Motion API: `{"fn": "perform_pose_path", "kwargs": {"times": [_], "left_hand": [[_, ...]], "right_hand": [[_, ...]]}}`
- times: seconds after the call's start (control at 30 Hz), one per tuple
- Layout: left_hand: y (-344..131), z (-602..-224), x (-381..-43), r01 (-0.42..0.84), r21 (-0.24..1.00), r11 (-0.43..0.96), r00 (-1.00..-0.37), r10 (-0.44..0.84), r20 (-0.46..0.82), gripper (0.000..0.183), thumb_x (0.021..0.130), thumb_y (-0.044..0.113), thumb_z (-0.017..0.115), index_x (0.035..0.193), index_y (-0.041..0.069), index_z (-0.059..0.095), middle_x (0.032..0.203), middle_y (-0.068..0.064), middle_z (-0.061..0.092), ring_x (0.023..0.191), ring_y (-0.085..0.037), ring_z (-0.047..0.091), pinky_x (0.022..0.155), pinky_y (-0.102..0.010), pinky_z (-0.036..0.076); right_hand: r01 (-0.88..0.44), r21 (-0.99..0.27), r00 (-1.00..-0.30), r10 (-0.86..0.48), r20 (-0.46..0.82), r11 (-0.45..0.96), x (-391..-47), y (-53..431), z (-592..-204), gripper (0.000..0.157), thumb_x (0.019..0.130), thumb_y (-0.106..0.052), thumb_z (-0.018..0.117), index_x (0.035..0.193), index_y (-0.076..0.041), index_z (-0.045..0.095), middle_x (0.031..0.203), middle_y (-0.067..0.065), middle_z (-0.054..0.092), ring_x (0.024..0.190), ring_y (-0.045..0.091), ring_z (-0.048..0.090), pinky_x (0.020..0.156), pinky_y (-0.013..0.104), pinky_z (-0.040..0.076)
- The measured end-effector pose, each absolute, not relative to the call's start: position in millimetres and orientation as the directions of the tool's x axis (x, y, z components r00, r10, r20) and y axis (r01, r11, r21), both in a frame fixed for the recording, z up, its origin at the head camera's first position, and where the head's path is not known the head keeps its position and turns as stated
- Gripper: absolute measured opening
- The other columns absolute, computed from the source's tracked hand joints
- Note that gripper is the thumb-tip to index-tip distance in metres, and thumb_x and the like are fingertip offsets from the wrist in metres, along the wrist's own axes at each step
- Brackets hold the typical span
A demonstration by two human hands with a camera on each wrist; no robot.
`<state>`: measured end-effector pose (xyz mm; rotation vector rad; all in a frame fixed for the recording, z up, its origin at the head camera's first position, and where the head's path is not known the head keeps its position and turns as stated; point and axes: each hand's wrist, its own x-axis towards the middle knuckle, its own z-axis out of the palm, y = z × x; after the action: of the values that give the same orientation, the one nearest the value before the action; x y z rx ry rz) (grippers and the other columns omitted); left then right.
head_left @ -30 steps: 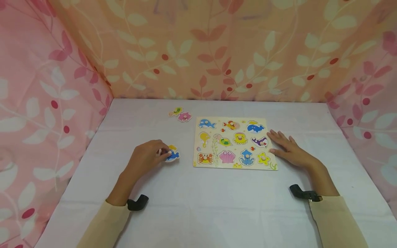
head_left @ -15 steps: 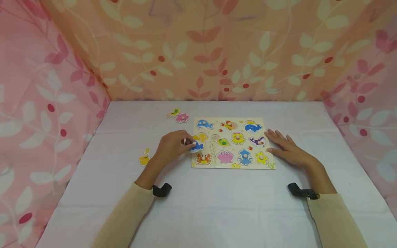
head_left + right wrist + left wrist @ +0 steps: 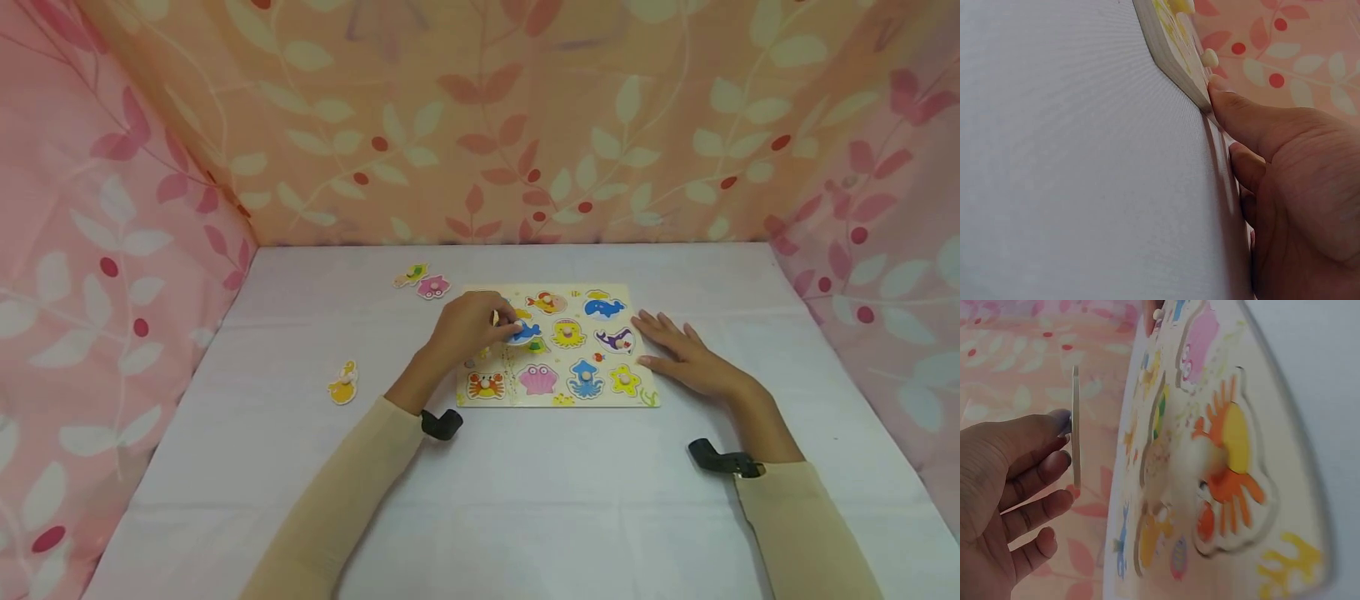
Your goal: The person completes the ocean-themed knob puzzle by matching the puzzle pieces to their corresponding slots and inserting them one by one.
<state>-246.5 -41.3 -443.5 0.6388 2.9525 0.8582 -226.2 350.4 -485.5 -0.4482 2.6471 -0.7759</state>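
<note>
My left hand (image 3: 471,325) pinches a blue whale puzzle piece (image 3: 524,333) by its knob, above the left half of the wooden puzzle board (image 3: 551,398). In the left wrist view the piece (image 3: 1076,450) is seen edge-on, apart from the board's face (image 3: 1285,512). Part of the board's upper left is hidden behind this hand. My right hand (image 3: 693,357) rests with fingers spread at the board's right edge. In the right wrist view its thumb (image 3: 1235,115) touches the board's edge. The whale recess (image 3: 603,308) at the upper right shows its printed picture without a knob.
A yellow seahorse piece (image 3: 343,383) lies on the white cloth left of the board. Behind the board's upper left lie a turtle piece (image 3: 412,275) and a pink piece (image 3: 433,287). Crab (image 3: 486,385), squid (image 3: 586,379) and starfish (image 3: 625,380) pieces sit in the board. Patterned curtains surround the table.
My left hand has carried the whale piece rightward from the cloth to over the board, uncovering the seahorse piece. The right hand stays at the board's right edge.
</note>
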Motion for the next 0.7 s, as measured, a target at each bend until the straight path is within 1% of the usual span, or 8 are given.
{"fn": "perform_pose_path", "kwargs": {"times": [0.27, 0.4, 0.5, 0.7], "left_hand": [[-9.0, -438.8, -271.4, 0.408, 0.471, 0.782, -0.9, 0.432, 0.061, 0.021, 0.09, 0.041, 0.078, 0.099, 0.021, 0.078, 0.084, 0.011, 0.064, 0.08, -0.011, 0.054, 0.071, -0.025, 0.045], [10.9, -434.7, -281.1, 0.395, 0.451, 0.801, -0.9, 0.435, 0.017, 0.023, 0.091, 0.042, 0.076, 0.102, 0.022, 0.078, 0.087, 0.011, 0.065, 0.083, -0.01, 0.055, 0.076, -0.025, 0.045], [24.2, -432.1, -287.2, 0.395, 0.442, 0.805, -0.899, 0.438, 0.006, 0.023, 0.091, 0.042, 0.076, 0.103, 0.022, 0.078, 0.088, 0.012, 0.066, 0.084, -0.009, 0.055, 0.079, -0.026, 0.045], [42.0, -433.4, -298.9, 0.404, 0.412, 0.817, -0.9, 0.435, 0.02, 0.021, 0.091, 0.042, 0.076, 0.1, 0.023, 0.077, 0.089, 0.012, 0.066, 0.082, -0.009, 0.055, 0.078, -0.025, 0.045]], "right_hand": [[-0.191, -0.562, -0.893, -0.381, -0.241, 0.805, -226.8, 350.0, -485.1, 0.079, 0.097, -0.052, 0.06, 0.163, -0.029, 0.021, 0.17, 0.007, 0.009, 0.155, 0.034, -0.009, 0.117, 0.056, -0.018], [-0.192, -0.562, -0.895, -0.379, -0.237, 0.805, -226.2, 351.3, -485.3, 0.079, 0.097, -0.051, 0.06, 0.163, -0.029, 0.021, 0.17, 0.007, 0.009, 0.155, 0.034, -0.009, 0.117, 0.056, -0.017], [-0.193, -0.562, -0.895, -0.379, -0.235, 0.804, -226.1, 352.4, -485.9, 0.079, 0.098, -0.051, 0.06, 0.163, -0.029, 0.021, 0.17, 0.007, 0.009, 0.155, 0.034, -0.009, 0.117, 0.056, -0.017], [-0.203, -0.559, -0.891, -0.388, -0.235, 0.804, -226.5, 353.1, -485.5, 0.078, 0.098, -0.051, 0.06, 0.163, -0.031, 0.02, 0.17, 0.006, 0.009, 0.155, 0.034, -0.009, 0.118, 0.057, -0.016]]}}
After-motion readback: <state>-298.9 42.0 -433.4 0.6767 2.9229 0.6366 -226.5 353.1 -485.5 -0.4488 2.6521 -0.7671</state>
